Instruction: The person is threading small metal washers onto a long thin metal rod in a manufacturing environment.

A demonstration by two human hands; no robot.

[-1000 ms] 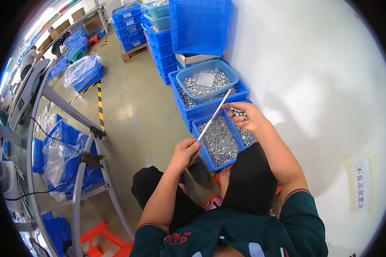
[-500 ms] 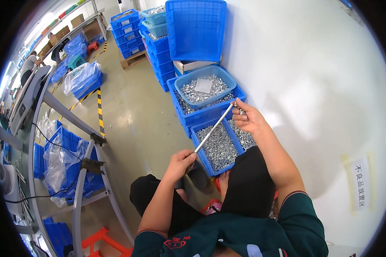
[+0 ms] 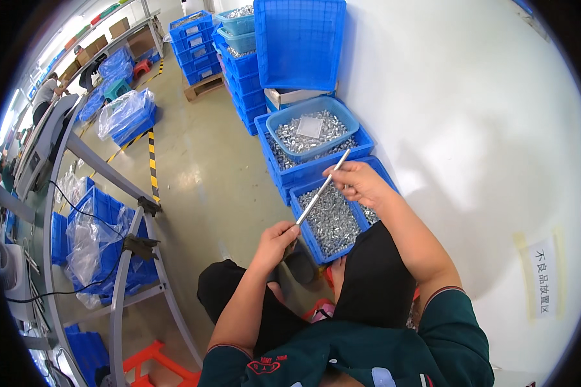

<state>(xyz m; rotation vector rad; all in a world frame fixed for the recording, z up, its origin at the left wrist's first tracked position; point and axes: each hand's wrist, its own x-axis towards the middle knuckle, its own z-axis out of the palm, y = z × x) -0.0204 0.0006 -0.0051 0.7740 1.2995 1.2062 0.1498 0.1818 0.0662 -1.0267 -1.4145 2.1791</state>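
A thin silver metal rod slants up and to the right between my hands. My left hand is closed round its lower end. Thumb and fingertips of my right hand pinch the rod a little below its upper tip, which sticks out past them. Whether a small part sits between those fingers cannot be made out. Beneath the rod is a blue crate full of small silver metal pieces, with a divider along it. My right forearm and knee hide part of its right compartment.
Beyond stands a light-blue basin of metal pieces on stacked blue crates. An upright blue crate leans behind it. The white wall is close on my right. A grey metal frame and red stool are on my left.
My right hand has come down and left along the rod, from its upper end to below the tip. My left hand has shifted slightly up and right.
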